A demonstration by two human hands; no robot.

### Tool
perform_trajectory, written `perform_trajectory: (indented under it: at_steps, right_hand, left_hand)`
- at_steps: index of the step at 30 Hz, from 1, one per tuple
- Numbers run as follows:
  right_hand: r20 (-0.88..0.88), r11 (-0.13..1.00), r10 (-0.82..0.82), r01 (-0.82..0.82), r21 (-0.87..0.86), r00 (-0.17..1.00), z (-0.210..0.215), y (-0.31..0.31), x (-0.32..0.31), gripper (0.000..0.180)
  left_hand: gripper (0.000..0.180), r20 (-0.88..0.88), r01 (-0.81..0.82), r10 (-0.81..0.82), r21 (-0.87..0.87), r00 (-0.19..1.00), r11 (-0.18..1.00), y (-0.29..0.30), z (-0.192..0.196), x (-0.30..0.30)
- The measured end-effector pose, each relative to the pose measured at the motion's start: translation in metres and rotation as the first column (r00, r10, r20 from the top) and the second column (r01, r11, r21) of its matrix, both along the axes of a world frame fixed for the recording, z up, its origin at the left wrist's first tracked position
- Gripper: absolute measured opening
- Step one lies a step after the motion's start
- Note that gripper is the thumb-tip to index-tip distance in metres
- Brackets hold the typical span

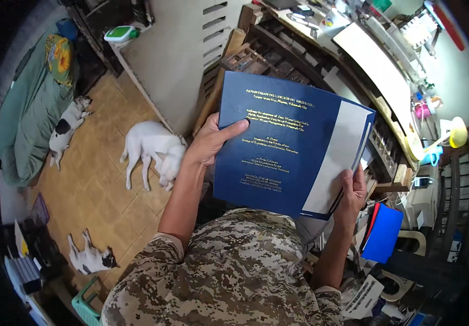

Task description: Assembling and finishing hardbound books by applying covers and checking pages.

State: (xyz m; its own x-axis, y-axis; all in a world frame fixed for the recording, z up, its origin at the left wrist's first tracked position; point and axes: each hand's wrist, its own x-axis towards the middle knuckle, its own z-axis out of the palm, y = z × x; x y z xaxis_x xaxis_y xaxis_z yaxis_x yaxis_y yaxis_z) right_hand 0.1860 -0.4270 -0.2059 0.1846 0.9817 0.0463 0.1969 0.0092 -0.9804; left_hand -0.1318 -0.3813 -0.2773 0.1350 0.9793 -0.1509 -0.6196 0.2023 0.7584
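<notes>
A dark blue hardbound book (278, 163) with gold lettering on its cover is held up in front of my body, slightly tilted. My left hand (212, 138) grips its left edge, thumb lying on the cover and fingers behind. At the opposite side, my right hand (352, 190) grips the lower right part, with the thumb in front. A pale grey sheet or flap (332, 155) runs along the cover's right side, with a thin blue edge beyond it. Most of the fingers are hidden behind the book.
Three dogs lie on the tan tiled floor (117, 217) at left: a white one (150, 146) nearest me, two with dark patches (66, 127). A cluttered desk (364, 49) curves along the right. Blue folders (382, 232) and a green stool (85, 304) stand nearby.
</notes>
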Motion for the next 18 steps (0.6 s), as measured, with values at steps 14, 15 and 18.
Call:
perform_trajectory:
  at_steps: [14,15,18]
  right_hand:
    - [0.403,0.974,-0.156,0.074,0.212,0.902,0.021,-0.032,-0.018,0.057]
    - [0.552,0.963,-0.222,0.093,0.252,0.804,0.021,-0.033,-0.022,0.058]
    - [0.722,0.952,-0.206,-0.034,0.303,0.660,0.015,-0.037,-0.021,0.059]
  left_hand:
    - [0.034,0.195,-0.062,0.072,-0.057,0.978,0.996,-0.010,0.046,-0.001]
    - [0.035,0.197,-0.092,0.106,-0.081,0.975,0.992,-0.011,0.054,0.003]
    - [0.037,0.219,-0.167,0.192,-0.126,0.957,0.978,-0.008,0.058,0.012]
